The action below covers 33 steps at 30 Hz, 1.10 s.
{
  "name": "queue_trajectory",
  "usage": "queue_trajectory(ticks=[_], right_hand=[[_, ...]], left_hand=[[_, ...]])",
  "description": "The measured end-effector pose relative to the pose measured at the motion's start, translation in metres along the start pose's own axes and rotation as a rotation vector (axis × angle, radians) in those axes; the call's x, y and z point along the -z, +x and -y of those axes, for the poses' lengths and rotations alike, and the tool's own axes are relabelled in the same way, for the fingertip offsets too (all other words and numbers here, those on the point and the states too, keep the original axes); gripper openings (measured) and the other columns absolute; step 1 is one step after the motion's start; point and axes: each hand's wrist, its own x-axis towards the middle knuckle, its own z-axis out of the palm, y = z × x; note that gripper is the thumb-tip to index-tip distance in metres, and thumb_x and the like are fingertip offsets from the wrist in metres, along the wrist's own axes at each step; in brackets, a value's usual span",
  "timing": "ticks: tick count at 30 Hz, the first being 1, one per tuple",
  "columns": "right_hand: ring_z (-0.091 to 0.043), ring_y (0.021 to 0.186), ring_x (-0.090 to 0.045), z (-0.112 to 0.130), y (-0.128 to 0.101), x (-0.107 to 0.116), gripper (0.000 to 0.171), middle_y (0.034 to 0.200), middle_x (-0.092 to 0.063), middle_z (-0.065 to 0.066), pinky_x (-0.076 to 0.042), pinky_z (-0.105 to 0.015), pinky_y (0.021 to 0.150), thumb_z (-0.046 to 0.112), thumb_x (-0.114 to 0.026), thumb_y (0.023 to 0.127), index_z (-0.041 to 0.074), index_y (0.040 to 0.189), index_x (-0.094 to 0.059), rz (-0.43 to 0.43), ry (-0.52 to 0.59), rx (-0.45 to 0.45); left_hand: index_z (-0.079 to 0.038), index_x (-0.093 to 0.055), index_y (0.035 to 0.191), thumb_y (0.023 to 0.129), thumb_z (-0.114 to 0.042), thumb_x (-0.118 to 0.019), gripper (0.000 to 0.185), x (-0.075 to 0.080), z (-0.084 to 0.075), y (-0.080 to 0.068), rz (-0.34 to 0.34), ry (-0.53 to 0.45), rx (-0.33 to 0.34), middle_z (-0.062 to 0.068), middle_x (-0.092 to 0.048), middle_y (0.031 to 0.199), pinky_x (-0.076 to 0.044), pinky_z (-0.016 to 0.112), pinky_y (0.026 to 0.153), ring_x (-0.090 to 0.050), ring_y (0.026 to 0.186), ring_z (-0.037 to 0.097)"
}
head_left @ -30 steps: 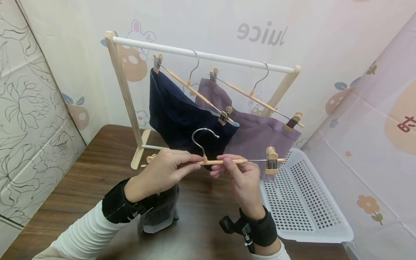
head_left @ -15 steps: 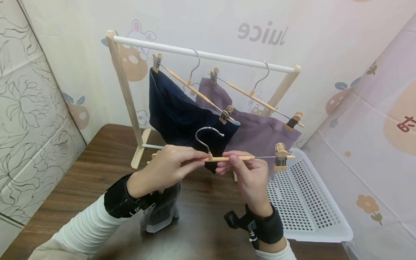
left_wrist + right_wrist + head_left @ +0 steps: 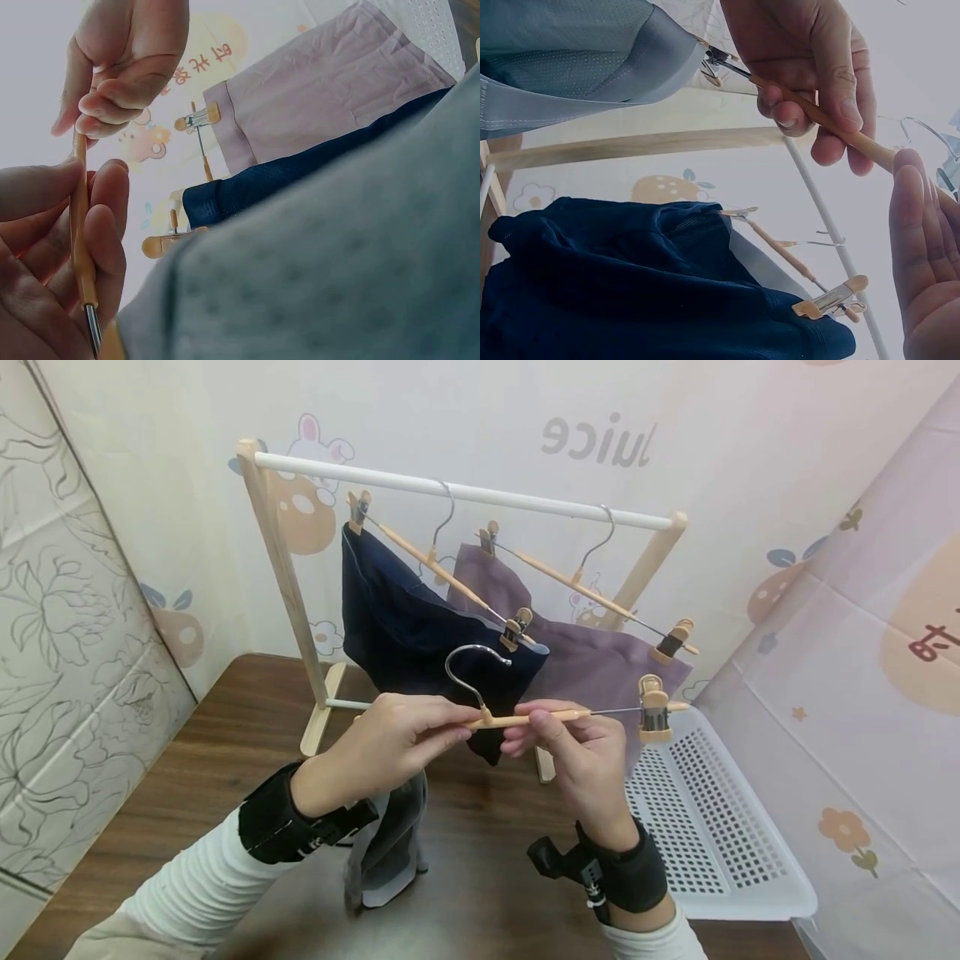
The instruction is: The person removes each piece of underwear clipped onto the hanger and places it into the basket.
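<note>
Both hands pinch a wooden clip hanger (image 3: 525,718) level above the surface (image 3: 187,793), left hand (image 3: 390,743) near its hook, right hand (image 3: 581,752) just right, grey cloth (image 3: 393,843) hanging below.

Left hand (image 3: 397,739), right hand (image 3: 577,752) raised, fingertips pinched, wrists level.

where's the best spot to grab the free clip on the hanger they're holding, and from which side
Pinch the upper tabs of the free clip, coming from the right, over the white basket. It hangs upright near the rod's right end with nothing clamped in it, and that side looks unobstructed. The right hand pinches the hanger just left of it; the left hand holds the other half, where grey fabric hangs.
</note>
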Motion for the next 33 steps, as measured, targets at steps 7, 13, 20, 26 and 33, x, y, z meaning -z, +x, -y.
queue_trajectory(ticks=[7,13,20,26,33], right_hand=[[-0.013,0.069,-0.072,-0.0002,0.0005,-0.0004,0.032,0.083,-0.075,0.005,-0.06,-0.037,0.068,0.008,-0.057,0.098,-0.023,0.102,-0.06,-0.006,0.0,0.007],[-0.013,0.069,-0.072,-0.0007,0.0019,0.0004,0.028,0.084,-0.075,0.003,-0.06,-0.035,0.068,0.005,-0.057,0.098,-0.022,0.102,-0.061,-0.001,0.032,0.035],[-0.014,0.07,-0.073,-0.0003,0.0011,-0.0005,0.028,0.085,-0.075,0.002,-0.06,-0.034,0.068,0.006,-0.057,0.098,-0.021,0.102,-0.061,-0.005,0.049,0.036],[-0.014,0.07,-0.073,-0.0013,-0.0003,-0.001,0.03,0.085,-0.075,0.002,-0.06,-0.034,0.067,0.004,-0.056,0.098,-0.025,0.101,-0.058,0.003,0.055,0.05],[-0.014,0.069,-0.073,-0.0006,0.0015,-0.0013,0.02,0.086,-0.075,0.0,-0.06,-0.033,0.067,0.003,-0.057,0.097,-0.014,0.101,-0.067,-0.001,0.108,0.075]], left_hand=[[-0.004,-0.073,0.11,0.087,-0.006,-0.071,0.024,-0.0007,0.0019,0.0002,-0.004,0.001,-0.018,0.004,-0.075,0.096,-0.041,0.016,0.053,-0.051,0.067,0.008],[-0.004,-0.073,0.11,0.087,-0.007,-0.072,0.024,-0.0011,0.0023,0.0014,-0.01,0.005,-0.029,0.004,-0.075,0.097,-0.042,0.017,0.055,-0.052,0.068,0.008],[-0.004,-0.073,0.11,0.086,-0.007,-0.072,0.023,-0.0016,0.0026,0.0008,-0.026,0.015,-0.033,0.004,-0.075,0.095,-0.042,0.017,0.055,-0.052,0.068,0.008],[-0.004,-0.073,0.11,0.086,-0.007,-0.072,0.023,-0.0024,0.0028,-0.0018,-0.036,0.008,-0.035,0.004,-0.075,0.096,-0.042,0.017,0.055,-0.053,0.069,0.008],[-0.004,-0.073,0.109,0.086,-0.005,-0.072,0.024,0.0,0.0024,-0.0009,-0.046,0.008,-0.052,0.005,-0.075,0.096,-0.042,0.017,0.055,-0.054,0.069,0.009]])
